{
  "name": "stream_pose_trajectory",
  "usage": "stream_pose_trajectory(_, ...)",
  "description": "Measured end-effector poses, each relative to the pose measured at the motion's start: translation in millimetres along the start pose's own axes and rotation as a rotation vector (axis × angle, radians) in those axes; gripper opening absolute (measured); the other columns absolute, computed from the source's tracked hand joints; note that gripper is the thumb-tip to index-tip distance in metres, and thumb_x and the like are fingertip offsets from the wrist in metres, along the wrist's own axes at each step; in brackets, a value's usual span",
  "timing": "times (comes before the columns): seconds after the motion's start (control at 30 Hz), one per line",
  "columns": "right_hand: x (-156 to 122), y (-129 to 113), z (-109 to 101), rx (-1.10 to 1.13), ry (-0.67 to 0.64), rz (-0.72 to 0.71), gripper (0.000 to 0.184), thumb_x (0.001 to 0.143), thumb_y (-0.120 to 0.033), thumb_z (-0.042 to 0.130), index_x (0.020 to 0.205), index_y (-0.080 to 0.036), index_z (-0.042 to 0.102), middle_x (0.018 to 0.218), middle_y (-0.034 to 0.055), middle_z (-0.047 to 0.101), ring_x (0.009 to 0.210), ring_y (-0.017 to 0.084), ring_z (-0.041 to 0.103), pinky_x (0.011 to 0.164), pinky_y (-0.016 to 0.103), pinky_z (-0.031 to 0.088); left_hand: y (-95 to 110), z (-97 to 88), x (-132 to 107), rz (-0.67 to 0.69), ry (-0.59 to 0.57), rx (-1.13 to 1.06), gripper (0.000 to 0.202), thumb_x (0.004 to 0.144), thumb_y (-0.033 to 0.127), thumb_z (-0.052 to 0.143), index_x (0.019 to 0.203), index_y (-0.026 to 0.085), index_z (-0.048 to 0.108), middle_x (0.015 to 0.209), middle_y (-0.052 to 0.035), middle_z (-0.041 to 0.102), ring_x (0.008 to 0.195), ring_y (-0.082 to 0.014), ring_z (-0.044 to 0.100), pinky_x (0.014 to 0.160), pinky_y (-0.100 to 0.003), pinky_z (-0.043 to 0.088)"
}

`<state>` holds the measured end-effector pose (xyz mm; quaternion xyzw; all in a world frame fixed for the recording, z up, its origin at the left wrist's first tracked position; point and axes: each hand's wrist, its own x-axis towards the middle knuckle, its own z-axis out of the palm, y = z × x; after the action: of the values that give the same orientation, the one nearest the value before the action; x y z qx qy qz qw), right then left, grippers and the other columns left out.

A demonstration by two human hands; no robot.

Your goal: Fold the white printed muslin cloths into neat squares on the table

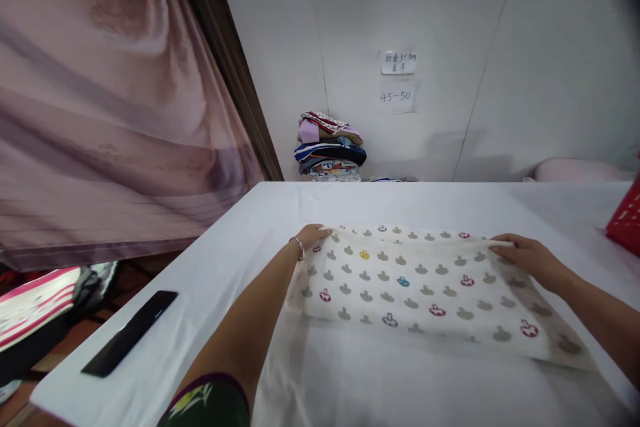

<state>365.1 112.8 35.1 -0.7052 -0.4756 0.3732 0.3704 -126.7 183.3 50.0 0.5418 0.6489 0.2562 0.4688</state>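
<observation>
A white cloth (413,283) printed with grey, red, yellow and blue mushrooms is stretched between my two hands over the table (210,273). At its far left corner, my left hand (312,235) pinches the edge, with a bracelet on the wrist. My right hand (525,257) pinches the far right part of the same edge, thumb and fingers pressed together. The printed part lies as a wide band, folded over near the top. Plain off-white fabric hangs or lies nearer to me, its border with the white table cover hard to make out.
A long dark flat object (131,332) lies along the table's left edge. Stacked folded fabrics (331,150) stand beyond the far edge against the wall. A red object (626,220) sits at the right. Pink curtain (110,100) hangs at left. Two paper notes (399,95) are on the wall.
</observation>
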Motion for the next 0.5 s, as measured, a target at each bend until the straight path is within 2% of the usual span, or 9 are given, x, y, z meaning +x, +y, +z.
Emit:
stream_pose_trajectory(0.1, 20, -2, 5, 0.033, 0.128, -0.047, 0.035, 0.069, -0.036, 0.061, 0.094, -0.012, 0.061, 0.066, 0.0081, 0.063, 0.055, 0.016, 0.057, 0.051, 0.027, 0.041, 2, 2.3, 21, 0.038, 0.075, 0.067, 0.026, 0.076, 0.037, 0.053, 0.091, 0.018, 0.062, 0.087, -0.0031, 0.067, 0.079, -0.0167, 0.061, 0.068, -0.024, 0.046)
stream_pose_trajectory(0.2, 41, -2, 16, -0.09, 0.208, -0.086, 0.035, 0.069, -0.035, 0.058, 0.092, -0.01, 0.062, 0.058, 0.006, 0.06, 0.049, 0.015, 0.053, 0.047, 0.027, 0.038, 3, 12.5, 40, 0.036, 0.153, 0.188, 0.022, 0.077, 0.035, 0.052, 0.086, 0.017, 0.062, 0.084, -0.0047, 0.066, 0.08, -0.0178, 0.059, 0.069, -0.025, 0.044)
stream_pose_trajectory(0.33, 59, 8, 26, -0.188, 0.204, -0.08, 0.03, 0.067, -0.033, 0.059, 0.085, -0.01, 0.065, 0.052, 0.0048, 0.058, 0.044, 0.013, 0.049, 0.047, 0.027, 0.035, 0, 22.2, 54, 0.038, 0.2, 0.347, 0.019, 0.076, 0.032, 0.052, 0.078, 0.017, 0.062, 0.082, -0.0054, 0.065, 0.083, -0.0191, 0.058, 0.071, -0.025, 0.042)
stream_pose_trajectory(0.5, 67, 18, 30, -0.27, 0.207, -0.085, 0.036, 0.072, -0.039, 0.053, 0.094, -0.013, 0.064, 0.057, 0.0053, 0.06, 0.047, 0.015, 0.052, 0.049, 0.028, 0.036, -1, 21.1, 59, 0.04, 0.197, 0.486, 0.024, 0.079, 0.035, 0.048, 0.083, 0.017, 0.063, 0.088, -0.0065, 0.066, 0.082, -0.0183, 0.059, 0.067, -0.024, 0.042)
